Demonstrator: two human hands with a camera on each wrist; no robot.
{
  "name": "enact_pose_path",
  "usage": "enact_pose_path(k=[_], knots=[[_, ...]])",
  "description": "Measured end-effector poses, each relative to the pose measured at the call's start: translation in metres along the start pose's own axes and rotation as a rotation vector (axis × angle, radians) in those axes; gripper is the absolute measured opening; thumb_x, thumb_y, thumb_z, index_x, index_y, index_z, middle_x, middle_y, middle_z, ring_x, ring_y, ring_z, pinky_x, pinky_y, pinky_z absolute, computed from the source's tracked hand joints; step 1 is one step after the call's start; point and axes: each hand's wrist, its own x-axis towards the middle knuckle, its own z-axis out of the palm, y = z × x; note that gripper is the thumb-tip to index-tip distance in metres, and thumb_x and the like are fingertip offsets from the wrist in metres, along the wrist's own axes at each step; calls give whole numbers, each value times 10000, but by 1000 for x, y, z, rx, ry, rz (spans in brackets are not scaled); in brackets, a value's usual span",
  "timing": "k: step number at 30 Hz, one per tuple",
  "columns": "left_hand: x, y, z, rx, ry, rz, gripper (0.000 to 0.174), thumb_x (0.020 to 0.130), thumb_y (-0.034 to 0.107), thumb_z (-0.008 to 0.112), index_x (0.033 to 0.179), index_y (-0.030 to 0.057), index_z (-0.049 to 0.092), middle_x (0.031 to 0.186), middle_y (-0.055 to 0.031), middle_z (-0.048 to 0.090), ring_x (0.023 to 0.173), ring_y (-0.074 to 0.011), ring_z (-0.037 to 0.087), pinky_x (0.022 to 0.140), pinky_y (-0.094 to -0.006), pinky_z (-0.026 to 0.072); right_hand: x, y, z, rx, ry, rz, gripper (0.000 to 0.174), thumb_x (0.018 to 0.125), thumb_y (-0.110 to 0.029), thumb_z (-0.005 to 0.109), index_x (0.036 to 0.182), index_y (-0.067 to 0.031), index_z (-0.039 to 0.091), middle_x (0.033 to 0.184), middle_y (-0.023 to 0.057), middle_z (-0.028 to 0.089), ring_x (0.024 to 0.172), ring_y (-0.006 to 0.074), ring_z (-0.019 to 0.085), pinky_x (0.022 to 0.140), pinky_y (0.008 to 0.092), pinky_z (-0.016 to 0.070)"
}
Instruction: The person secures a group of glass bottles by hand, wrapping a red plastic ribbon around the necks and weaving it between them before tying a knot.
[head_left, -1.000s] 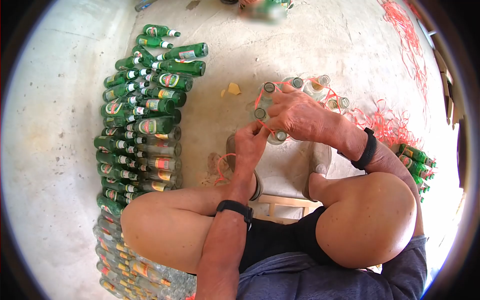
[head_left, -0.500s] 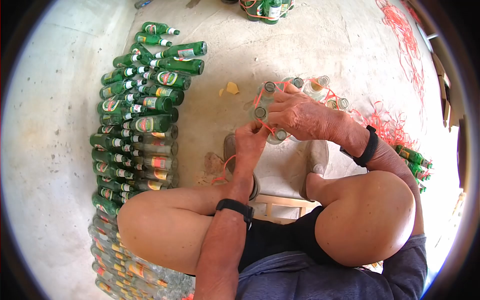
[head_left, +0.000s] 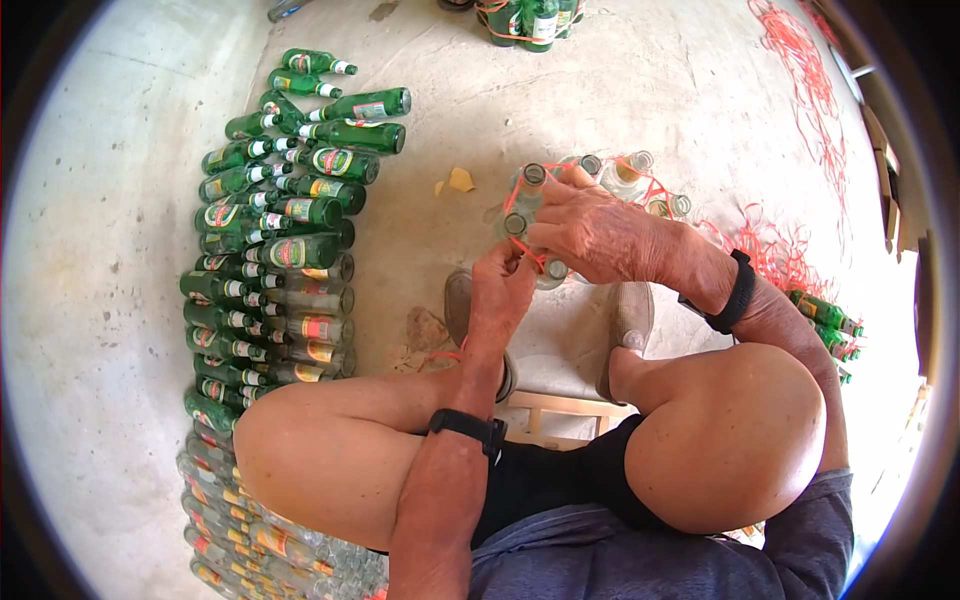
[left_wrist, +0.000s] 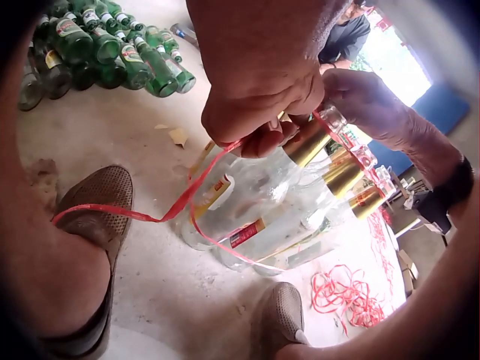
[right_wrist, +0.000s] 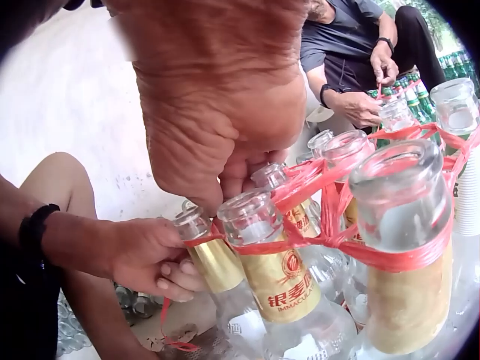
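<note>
Clear glass bottles [right_wrist: 300,322] with gold neck labels stand upright in a cluster between the person's feet. Red plastic string [right_wrist: 390,259] is wound around and between their necks. At the near left side of the cluster, the left hand [head_left: 503,288] pinches the string beside a bottle neck, and a loose tail of it [left_wrist: 142,216] trails back past the left shoe. The right hand [head_left: 600,232] reaches over the bottle tops from the right. Its curled fingers grip the string close to the left hand, their tips partly hidden behind the hand.
Green bottles [head_left: 300,250] lie in stacked rows on the left, with clear ones nearer the person. Tangled red string [head_left: 770,250] and more green bottles [head_left: 828,315] lie to the right. A tied green bundle [head_left: 530,25] stands ahead, by another person [right_wrist: 349,60].
The loose string tail by the left shin has drawn into a smaller curve. Both hands stay at the same bottle necks, with only slight movement.
</note>
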Motion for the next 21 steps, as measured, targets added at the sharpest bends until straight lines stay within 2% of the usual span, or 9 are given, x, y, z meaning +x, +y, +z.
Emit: enact_pose_path(k=[1,4,7,10,13,19,21], knots=[[1,-3,-1,5,-5,33,206,1031,268,755,998,65,755,678,48,575,512,-31,449,435,-242,339,1,0,-1,-2,7,-13,85,858,-98,718,832,-130,643,780,9,618,953,238,594,968,431,424],[2,-8,-4,-19,-23,69,177,1035,238,743,999,64,749,680,46,576,516,-31,455,443,-237,350,2,1,-5,-57,-1,-36,91,836,-126,727,797,-135,645,758,10,617,921,235,589,954,424,425],[1,-7,-5,-28,-34,62,144,1041,191,712,985,61,738,691,39,586,533,-32,467,452,-234,365,5,-2,-11,-90,64,-90,161,792,-118,724,726,-119,577,727,29,568,925,265,588,988,457,450],[-1,-1,-5,-25,-27,28,137,1039,164,686,962,60,730,705,30,600,549,-32,480,458,-234,378,6,-8,-20,-99,-22,9,205,800,-128,721,684,-117,553,695,34,583,911,252,601,927,423,465],[-3,5,-3,-8,-19,42,152,1038,170,671,946,61,723,719,22,614,560,-33,490,464,-235,388,3,-1,-15,-57,-9,47,207,795,-134,721,661,-104,566,667,52,602,831,263,623,862,421,472],[-4,7,-5,17,-23,12,154,1027,164,665,926,64,722,723,27,613,576,-30,497,472,-231,389,6,1,-16,108,-69,227,193,815,-112,699,659,-50,603,642,153,609,651,390,637,663,498,508],[-2,5,-6,-1,-27,11,150,1023,167,672,924,68,725,724,29,612,580,-29,498,472,-228,384,6,3,-18,187,-62,240,184,830,-115,701,682,-39,622,642,170,613,644,402,644,621,500,509]])
